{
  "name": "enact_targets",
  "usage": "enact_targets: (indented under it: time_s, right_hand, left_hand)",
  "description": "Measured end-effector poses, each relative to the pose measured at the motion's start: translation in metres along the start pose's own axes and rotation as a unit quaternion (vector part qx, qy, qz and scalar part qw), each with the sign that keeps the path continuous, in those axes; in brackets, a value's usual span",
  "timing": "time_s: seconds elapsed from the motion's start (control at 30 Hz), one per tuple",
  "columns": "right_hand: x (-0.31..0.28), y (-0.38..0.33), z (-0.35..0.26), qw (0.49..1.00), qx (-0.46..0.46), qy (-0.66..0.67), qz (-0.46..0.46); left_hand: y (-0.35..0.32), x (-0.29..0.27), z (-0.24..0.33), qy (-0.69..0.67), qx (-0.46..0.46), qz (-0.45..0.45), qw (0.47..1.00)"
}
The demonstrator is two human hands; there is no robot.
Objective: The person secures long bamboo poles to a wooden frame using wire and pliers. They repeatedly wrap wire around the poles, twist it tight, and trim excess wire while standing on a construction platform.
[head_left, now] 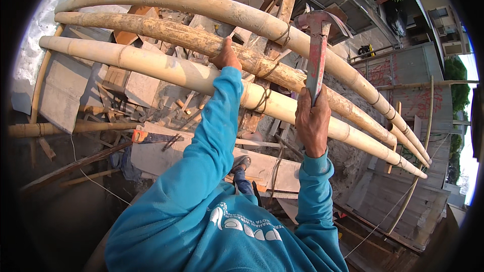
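Three long bamboo poles run across in front of me: a pale far pole (222, 12), a rougher, browner middle pole (171, 31) and a pale near pole (166, 68). Dark ties (262, 99) bind them where a wooden beam (286, 7) crosses beneath. Reaching over the near pole, my left hand (227, 56) grips the middle one; some of its fingers are hidden. My right hand (312, 121) is closed around the handle of a hammer (317, 45) with worn red paint. The hammer stands head up, overlapping the middle and far poles in view.
Far below lie broken boards and rubble (146, 88). A handsaw (139, 136) with an orange grip rests near a pale board (161, 158). My shoe (242, 162) shows beneath me. Upright bamboo (427, 116) and metal sheeting (393, 78) stand to the right.
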State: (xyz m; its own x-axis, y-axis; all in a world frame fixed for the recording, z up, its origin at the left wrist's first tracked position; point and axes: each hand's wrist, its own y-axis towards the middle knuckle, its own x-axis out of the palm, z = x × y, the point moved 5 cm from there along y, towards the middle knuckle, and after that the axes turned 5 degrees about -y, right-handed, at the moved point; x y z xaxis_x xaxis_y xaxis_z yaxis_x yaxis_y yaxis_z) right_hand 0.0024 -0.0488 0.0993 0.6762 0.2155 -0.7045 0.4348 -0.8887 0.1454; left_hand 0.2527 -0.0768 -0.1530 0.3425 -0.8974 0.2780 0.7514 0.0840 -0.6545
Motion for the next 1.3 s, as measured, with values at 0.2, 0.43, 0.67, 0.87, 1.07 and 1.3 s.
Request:
enact_targets:
  time_s: [0.2,0.43,0.67,0.87,1.07,1.3]
  right_hand:
    - [-0.021,-0.006,-0.043,0.928,-0.061,0.308,0.2]
    - [0.037,-0.003,0.056,0.998,0.003,-0.064,-0.016]
    - [-0.037,0.017,-0.057,0.921,-0.177,0.311,0.157]
    - [0.016,0.007,0.089,0.986,-0.019,-0.144,-0.082]
    - [-0.03,0.038,-0.012,0.989,0.006,0.141,-0.048]
    - [-0.057,0.052,-0.03,0.914,-0.172,0.347,0.12]
  left_hand:
    - [-0.011,-0.001,0.008,-0.023,0.01,-0.011,1.0]
    - [-0.01,0.009,0.006,-0.034,0.0,-0.007,0.999]
    - [-0.012,-0.001,0.016,-0.006,0.024,0.003,1.0]
    - [-0.031,-0.002,0.016,0.037,-0.013,0.012,0.999]
    - [-0.009,0.005,0.011,0.031,0.013,0.011,0.999]
    - [-0.006,-0.01,0.008,0.031,0.013,0.005,0.999]
